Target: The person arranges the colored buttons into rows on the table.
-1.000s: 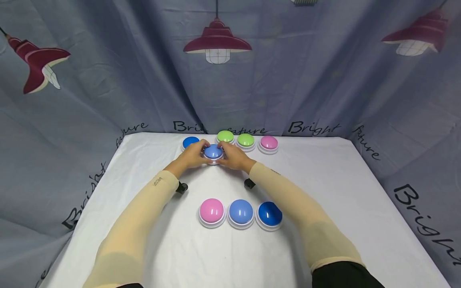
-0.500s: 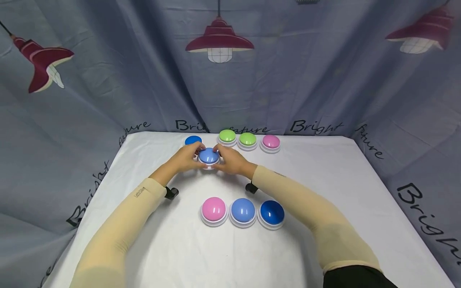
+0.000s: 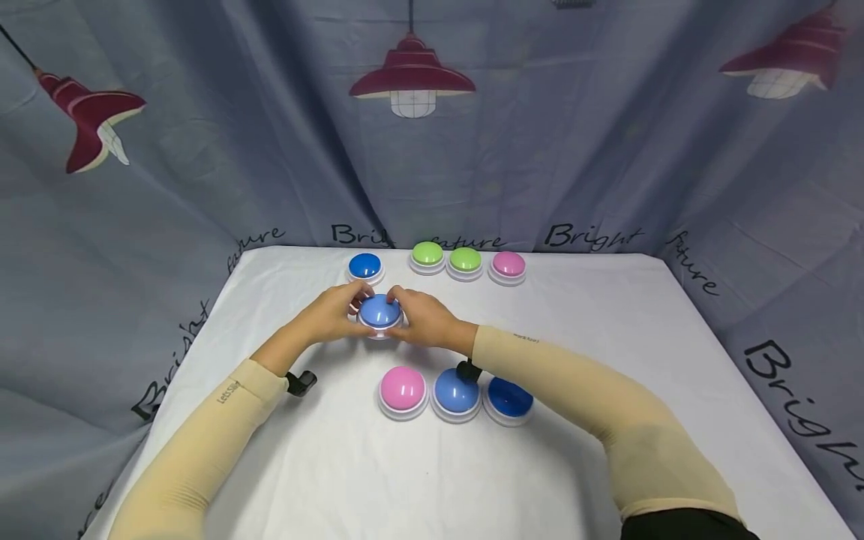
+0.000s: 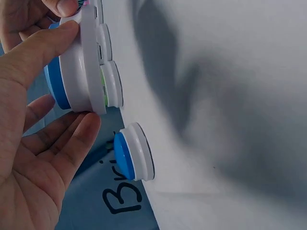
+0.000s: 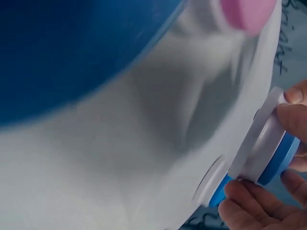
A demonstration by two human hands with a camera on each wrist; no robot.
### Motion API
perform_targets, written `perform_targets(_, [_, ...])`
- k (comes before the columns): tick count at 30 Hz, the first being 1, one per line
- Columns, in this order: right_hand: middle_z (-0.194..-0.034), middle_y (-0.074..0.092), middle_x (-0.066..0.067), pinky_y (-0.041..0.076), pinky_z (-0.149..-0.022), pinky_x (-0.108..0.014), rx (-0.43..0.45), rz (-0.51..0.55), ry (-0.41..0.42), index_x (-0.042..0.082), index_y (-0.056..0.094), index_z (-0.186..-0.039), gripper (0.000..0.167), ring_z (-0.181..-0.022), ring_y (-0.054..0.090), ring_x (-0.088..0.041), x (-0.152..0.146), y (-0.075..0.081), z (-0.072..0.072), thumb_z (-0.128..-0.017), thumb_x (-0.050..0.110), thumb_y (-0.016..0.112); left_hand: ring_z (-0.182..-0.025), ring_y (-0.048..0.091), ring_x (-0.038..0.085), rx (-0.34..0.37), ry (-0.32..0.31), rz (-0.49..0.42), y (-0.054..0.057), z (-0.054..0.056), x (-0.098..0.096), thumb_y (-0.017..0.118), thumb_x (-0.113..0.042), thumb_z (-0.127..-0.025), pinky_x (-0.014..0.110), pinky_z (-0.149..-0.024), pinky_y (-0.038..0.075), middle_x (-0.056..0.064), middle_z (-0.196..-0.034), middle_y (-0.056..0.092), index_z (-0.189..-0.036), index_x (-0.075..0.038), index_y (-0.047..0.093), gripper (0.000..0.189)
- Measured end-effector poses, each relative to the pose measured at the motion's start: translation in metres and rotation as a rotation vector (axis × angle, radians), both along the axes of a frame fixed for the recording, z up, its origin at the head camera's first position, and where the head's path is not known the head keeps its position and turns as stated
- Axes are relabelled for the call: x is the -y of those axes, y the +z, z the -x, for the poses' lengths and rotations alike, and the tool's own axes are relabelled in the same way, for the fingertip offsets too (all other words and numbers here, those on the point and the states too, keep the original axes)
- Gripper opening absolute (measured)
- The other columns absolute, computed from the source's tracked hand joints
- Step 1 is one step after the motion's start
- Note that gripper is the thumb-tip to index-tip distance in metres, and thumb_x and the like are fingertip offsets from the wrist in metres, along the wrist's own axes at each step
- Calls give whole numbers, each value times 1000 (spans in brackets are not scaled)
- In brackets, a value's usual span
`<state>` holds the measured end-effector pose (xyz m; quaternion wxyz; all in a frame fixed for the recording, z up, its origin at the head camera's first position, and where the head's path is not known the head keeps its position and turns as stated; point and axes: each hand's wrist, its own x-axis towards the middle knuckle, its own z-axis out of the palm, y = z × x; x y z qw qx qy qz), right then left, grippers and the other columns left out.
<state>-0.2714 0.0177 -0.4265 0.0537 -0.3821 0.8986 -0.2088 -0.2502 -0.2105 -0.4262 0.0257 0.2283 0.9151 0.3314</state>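
Pinching a light-blue, domed plastic button with a round white base (image 3: 379, 310) between left hand (image 3: 329, 313) and right hand (image 3: 429, 318). Holding it above the white cloth (image 3: 324, 457), just nearer than a dark-blue domed button (image 3: 365, 265).

The left hand (image 3: 332, 313) and right hand (image 3: 428, 319) hold a light-blue button (image 3: 379, 310) from opposite sides; 4 far buttons (image 3: 466, 260) stand behind it, 3 near buttons (image 3: 454, 394) in front, on white cloth (image 3: 405, 480)

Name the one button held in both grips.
The light blue button between the far and near rows: only it is held, by the left grip and right grip. The other light blue button sits unheld in the near row.
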Motion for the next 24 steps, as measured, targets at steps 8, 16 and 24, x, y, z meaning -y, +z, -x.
perform_targets(8, [-116, 64, -7, 51, -90, -27, -9, -3, 79, 10, 49, -128, 57, -102, 60, -14, 14, 8, -26, -86, 35, 78, -95, 63, 18, 8, 50, -35, 4, -33, 17, 94, -28, -66, 29, -81, 56, 3, -103, 65, -118, -9, 57, 66])
perform_targets(16, [-118, 64, -8, 51, -91, -27, -42, -41, 133, 12, 48, -129, 58, -106, 61, -16, 22, 3, -53, -86, 39, 76, -92, 63, 15, 7, 41, -20, 2, -66, 27, 95, -28, -64, 26, -78, 56, 2, -100, 64, -117, -10, 57, 67])
perform_targets(24, [-113, 64, -7, 52, -87, -26, -41, -28, 172, 11, 48, -127, 57, -101, 62, -14, 28, -5, -71, -86, 39, 77, -92, 63, 14, -1, 32, -20, -3, -87, 31, 96, -29, -62, 25, -77, 56, 0, -103, 63, -113, -11, 57, 67])
